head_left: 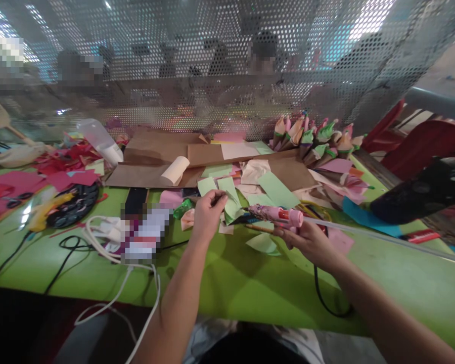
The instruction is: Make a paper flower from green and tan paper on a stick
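Paper scraps point(276, 189) litter the green table point(237, 290); the left hand point(208, 211) pinches a pale-green strip point(232, 202), the right hand point(311, 241) grips a pink glue gun point(271, 214) beside it. A slipping nozzle point(245, 209) could burn the left hand.

Forearms point(184, 290) bare — black garment point(246, 349) low, pale cloth point(209, 336) beside.

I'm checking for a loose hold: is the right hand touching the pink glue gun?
Touching. The head view shows the right hand meeting the back end of the pink glue gun, no gap showing, holding it above the table.
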`<state>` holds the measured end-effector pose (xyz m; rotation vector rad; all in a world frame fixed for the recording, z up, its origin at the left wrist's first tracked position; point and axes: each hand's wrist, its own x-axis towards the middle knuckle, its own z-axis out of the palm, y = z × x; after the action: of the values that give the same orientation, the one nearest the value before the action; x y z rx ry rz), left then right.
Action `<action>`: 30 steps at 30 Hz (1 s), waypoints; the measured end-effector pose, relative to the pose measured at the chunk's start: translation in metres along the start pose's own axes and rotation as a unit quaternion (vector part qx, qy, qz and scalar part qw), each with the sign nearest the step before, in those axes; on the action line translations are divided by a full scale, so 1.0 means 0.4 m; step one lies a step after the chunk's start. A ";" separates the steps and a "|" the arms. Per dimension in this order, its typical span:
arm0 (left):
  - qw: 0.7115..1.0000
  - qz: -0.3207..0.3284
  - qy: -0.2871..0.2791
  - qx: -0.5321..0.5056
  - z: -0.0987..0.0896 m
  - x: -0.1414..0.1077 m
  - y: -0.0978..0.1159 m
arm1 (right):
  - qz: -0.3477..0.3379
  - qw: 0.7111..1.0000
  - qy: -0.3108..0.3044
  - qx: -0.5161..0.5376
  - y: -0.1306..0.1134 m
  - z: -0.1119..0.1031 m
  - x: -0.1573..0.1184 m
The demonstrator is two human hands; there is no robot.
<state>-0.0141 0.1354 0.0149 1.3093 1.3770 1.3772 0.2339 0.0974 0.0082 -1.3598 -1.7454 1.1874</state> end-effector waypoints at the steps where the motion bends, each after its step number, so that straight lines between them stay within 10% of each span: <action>1: 1.000 0.002 -0.003 0.002 0.000 0.000 0.000 | 0.000 1.000 0.002 0.004 0.000 0.000 0.000; 30: 0.999 -0.008 -0.006 -0.040 -0.002 0.003 -0.008 | 0.014 1.000 0.003 0.012 0.003 0.002 0.001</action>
<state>-0.0156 0.1368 0.0121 1.2498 1.3071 1.3974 0.2336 0.0975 0.0069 -1.3773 -1.7080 1.2153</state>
